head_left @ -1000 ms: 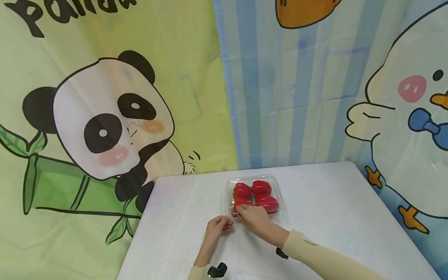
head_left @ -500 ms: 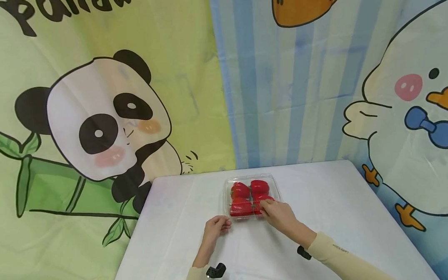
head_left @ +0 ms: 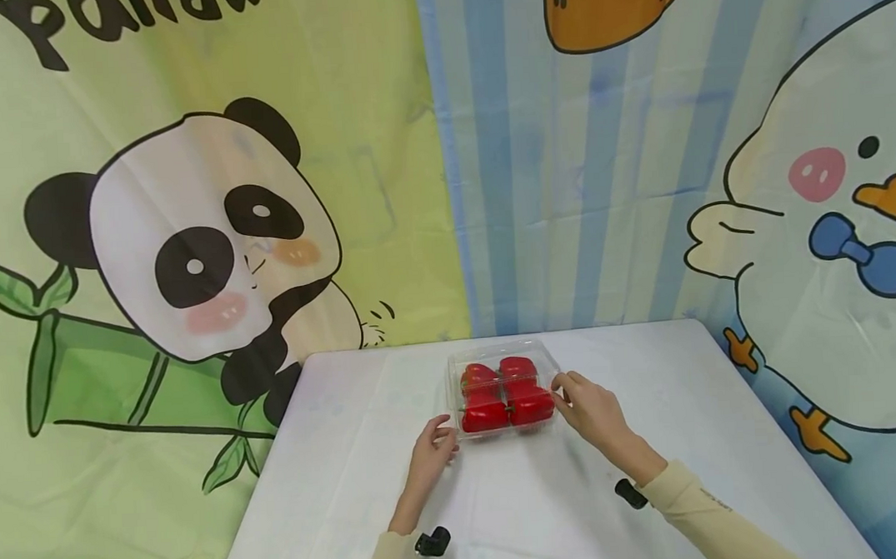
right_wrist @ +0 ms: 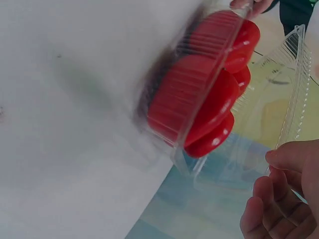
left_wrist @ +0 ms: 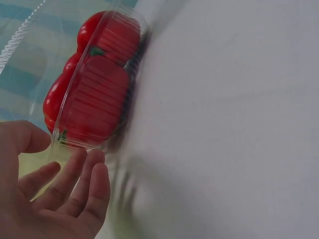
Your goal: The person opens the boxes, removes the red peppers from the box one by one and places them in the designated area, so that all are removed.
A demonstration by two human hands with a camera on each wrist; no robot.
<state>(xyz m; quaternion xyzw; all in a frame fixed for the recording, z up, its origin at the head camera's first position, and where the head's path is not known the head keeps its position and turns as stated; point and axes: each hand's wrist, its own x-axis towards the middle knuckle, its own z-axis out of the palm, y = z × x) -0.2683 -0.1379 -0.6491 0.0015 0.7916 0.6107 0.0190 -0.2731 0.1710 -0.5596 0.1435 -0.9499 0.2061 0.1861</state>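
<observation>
A clear plastic clamshell box (right_wrist: 203, 99) holds several red bell peppers (head_left: 486, 415) with green stems. Its hinged lid (right_wrist: 294, 99) stands partly raised at the front. My right hand (head_left: 592, 411) pinches the lid's edge at the right side between thumb and index finger, the other fingers loosely bent. At the box's front left corner is my left hand (head_left: 431, 457). In the left wrist view its thumb tip lies right at the rim, and its relaxed fingers (left_wrist: 75, 174) spread below the corner.
The box stands on a white-covered table (head_left: 609, 356), near its back edge. Behind hang printed cloths, one green with a panda (head_left: 213, 240), one blue striped with a white chick (head_left: 839, 296). A black strap device (head_left: 433, 541) sits on the left wrist.
My right hand has slid right along the box's front to its right side, and the lid's front edge has come up. My left hand's fingers have loosened and spread at the corner.
</observation>
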